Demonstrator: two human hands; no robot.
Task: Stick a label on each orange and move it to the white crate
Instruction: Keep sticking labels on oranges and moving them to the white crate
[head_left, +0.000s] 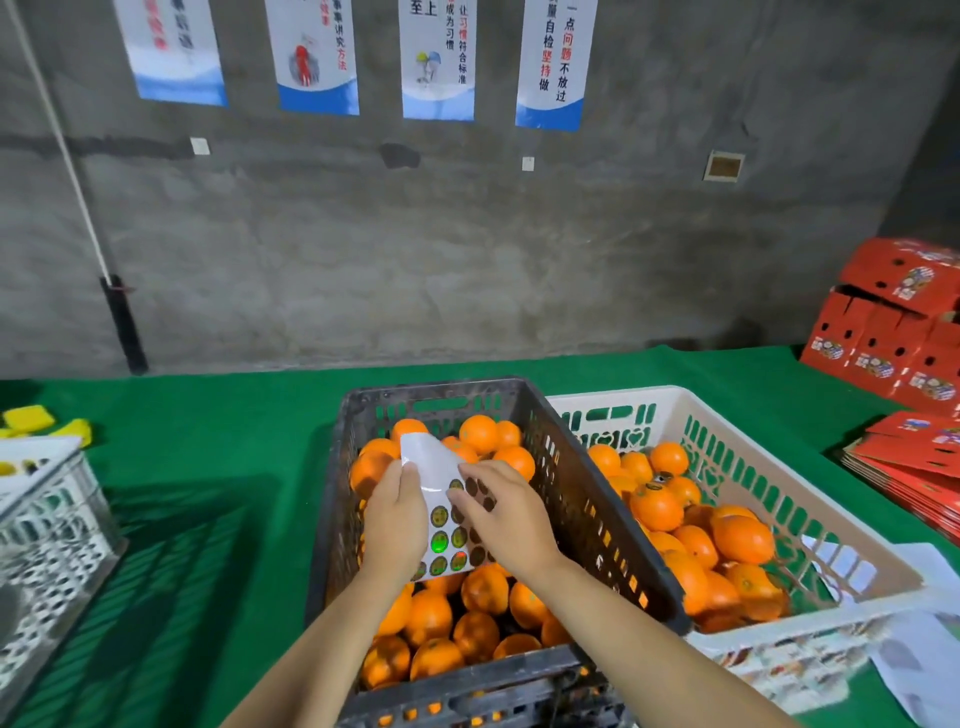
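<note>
A black crate (613, 525) in the middle of the green table holds many oranges (431, 613). To its right a white crate (810, 540) holds several oranges (737, 538); one there (655, 503) shows a label on top. Above the black crate my left hand (395, 525) holds a white label sheet (441, 499) with rows of round stickers. My right hand (506, 512) rests on the sheet, its fingertips pinching at a sticker near the sheet's middle. Whether a sticker has come loose is hidden by the fingers.
A white lattice crate (47, 530) stands at the left edge, with yellow pieces (31, 418) behind it. Red cartons (888, 332) are stacked at the back right and flat red cartons (914, 462) lie below them. Loose papers (914, 654) lie right of the white crate. A concrete wall rises behind.
</note>
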